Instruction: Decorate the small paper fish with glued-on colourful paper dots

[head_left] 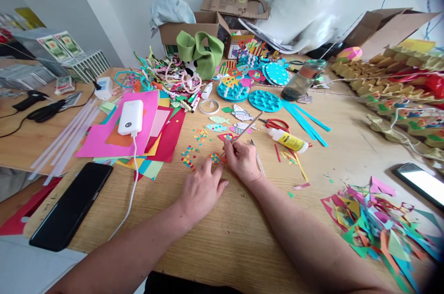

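My right hand (pixel 243 157) is closed in a pinch around a long thin stick (pixel 251 124), whose lower end points at a small orange paper fish (pixel 215 158) with coloured spots. My left hand (pixel 203 187) lies beside it, fingers apart, fingertips touching the fish's near edge and partly hiding it. Loose paper dots (pixel 188 157) are scattered left of the fish. Just beyond my hands lie a red paper fish (pixel 227 137), a blue spotted fish (pixel 217 127) and a pale green fish (pixel 219 119). A slim pen-like tool (pixel 257 157) rests right of my right hand.
A glue bottle (pixel 288 140), red-handled scissors (pixel 277 124) and blue paper discs (pixel 265 101) lie ahead on the right. Coloured paper with a power bank (pixel 131 117) and a black phone (pixel 71 206) are left. Paper scraps (pixel 381 224) and egg trays (pixel 398 81) are right.
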`<move>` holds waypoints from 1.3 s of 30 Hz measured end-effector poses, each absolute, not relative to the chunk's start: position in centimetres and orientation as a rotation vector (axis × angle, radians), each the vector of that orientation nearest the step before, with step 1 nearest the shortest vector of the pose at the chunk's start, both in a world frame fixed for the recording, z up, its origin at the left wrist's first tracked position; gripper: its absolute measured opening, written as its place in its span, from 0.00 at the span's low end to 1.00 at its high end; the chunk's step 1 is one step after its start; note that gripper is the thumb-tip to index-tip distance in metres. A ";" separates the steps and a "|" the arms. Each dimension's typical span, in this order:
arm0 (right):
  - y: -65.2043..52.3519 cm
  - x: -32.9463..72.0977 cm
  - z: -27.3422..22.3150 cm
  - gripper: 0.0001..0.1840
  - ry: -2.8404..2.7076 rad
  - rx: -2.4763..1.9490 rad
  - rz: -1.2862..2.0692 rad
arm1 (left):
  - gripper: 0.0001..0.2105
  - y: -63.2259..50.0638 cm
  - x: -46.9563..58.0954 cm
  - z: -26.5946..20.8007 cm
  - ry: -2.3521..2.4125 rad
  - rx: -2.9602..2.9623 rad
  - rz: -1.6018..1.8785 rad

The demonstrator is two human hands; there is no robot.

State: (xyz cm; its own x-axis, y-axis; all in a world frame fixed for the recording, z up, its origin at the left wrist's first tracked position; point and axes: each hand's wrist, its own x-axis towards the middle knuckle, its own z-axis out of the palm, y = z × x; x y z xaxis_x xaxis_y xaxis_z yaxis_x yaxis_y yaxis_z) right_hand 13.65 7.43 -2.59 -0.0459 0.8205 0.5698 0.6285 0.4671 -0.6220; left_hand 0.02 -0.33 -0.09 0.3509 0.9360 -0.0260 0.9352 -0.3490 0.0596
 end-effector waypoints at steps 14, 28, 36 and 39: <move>7.7 13.7 -3.0 0.23 -1.688 -1.227 0.242 | 0.20 -0.3 0.0 -0.6 1.769 2.533 0.063; 8.5 14.4 -1.9 0.19 -1.400 -1.094 0.550 | 0.08 1.3 -1.0 -0.5 1.724 2.268 0.645; 8.1 14.9 -1.1 0.10 -1.918 -1.242 0.402 | 0.13 2.7 -2.1 -0.8 1.726 2.254 0.817; 7.0 15.6 -1.5 0.09 -2.129 -1.279 0.290 | 0.15 2.8 -2.1 -1.0 1.717 2.253 0.820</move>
State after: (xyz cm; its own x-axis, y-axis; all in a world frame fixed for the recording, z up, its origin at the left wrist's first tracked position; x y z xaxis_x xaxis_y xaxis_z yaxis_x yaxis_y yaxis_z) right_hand 15.61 7.04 -1.46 -0.3303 0.8540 0.4019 0.7155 0.5043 -0.4835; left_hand -2.14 2.81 -1.05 0.1751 0.9345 0.3099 0.8282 -0.3100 0.4668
